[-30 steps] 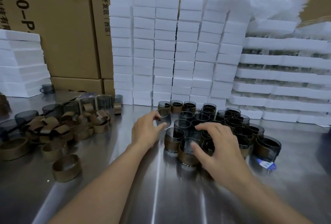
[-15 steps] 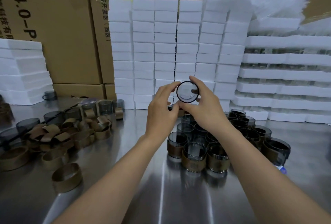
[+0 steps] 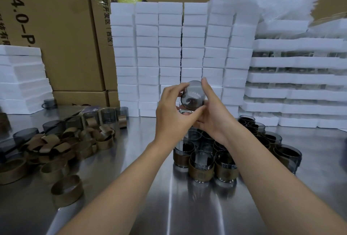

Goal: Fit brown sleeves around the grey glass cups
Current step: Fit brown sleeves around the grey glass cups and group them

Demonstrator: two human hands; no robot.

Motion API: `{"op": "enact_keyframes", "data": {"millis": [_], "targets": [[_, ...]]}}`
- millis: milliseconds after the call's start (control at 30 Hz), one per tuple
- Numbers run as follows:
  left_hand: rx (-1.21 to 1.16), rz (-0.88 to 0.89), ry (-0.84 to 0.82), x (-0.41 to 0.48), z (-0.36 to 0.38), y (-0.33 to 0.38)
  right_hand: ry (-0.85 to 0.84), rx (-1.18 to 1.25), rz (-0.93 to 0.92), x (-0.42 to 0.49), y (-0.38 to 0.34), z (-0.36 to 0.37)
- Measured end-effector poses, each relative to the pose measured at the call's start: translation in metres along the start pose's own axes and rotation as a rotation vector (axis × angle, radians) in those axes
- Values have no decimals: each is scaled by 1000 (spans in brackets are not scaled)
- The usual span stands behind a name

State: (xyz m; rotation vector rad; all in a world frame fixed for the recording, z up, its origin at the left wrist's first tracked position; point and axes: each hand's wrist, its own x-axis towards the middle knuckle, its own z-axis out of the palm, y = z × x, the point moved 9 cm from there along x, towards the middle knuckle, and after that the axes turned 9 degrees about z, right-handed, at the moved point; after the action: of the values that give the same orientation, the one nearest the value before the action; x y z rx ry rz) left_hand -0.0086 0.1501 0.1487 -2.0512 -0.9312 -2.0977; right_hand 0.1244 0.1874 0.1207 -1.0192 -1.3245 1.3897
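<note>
- Glass in both hands: one grey glass cup (image 3: pixel 192 94) hangs tilted above the bench (image 3: pixel 131 187), in front of the wall of white foam blocks (image 3: pixel 169 56). I see no sleeve on it.
- My left grip (image 3: pixel 172 114) is clamped on the cup's left edge, thumb and fingers curled round it.
- My right grip (image 3: pixel 214 116) is closed on the right side and underside, with one finger standing up past the rim.
- Directly below my hands stand the sleeved cups (image 3: pixel 201 167), packed rim to rim and touching.
- Open bench lies between that cluster and the loose brown sleeves (image 3: pixel 56 146) heaped well to my left. One single sleeve (image 3: pixel 67 190) lies apart, nearer me.
- A few bare cups (image 3: pixel 108 115) stand behind the heap, near the foam.
- Foam trays (image 3: pixel 293 76) close off the right edge, and cardboard boxes (image 3: pixel 62 28) close off the back.
</note>
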Motion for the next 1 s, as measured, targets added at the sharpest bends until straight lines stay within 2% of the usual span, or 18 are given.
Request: {"op": "enact_keyframes", "data": {"millis": [67, 233, 300, 467, 567, 667, 733, 833, 1000], "targets": [[-20, -3, -26, -1, 6, -1, -1, 0, -108, -2, -9, 3], [-133, -78, -81, -3, 16, -3, 199, -266, -396, -14, -29, 0], [-165, -119, -76, -5, 17, -6, 243, -320, -453, -17, -32, 0], [-257, -209, -56, -8, 15, -13, 255, -273, -517, -23, -38, 0], [-329, -261, -90, -7, 20, -9, 248, -150, -492, -25, -38, -5], [-483, -334, -118, -6, 27, -2, 206, 1, -359, -22, -31, -6], [-587, -407, -140, -7, 32, 3, 148, 91, -270, -18, -23, -1], [-604, -478, -201, -13, 38, 8, 48, 217, -214, -13, -17, 9], [-683, -667, -154, -17, 41, -5, -20, 241, -189, -10, -9, 25]]}}
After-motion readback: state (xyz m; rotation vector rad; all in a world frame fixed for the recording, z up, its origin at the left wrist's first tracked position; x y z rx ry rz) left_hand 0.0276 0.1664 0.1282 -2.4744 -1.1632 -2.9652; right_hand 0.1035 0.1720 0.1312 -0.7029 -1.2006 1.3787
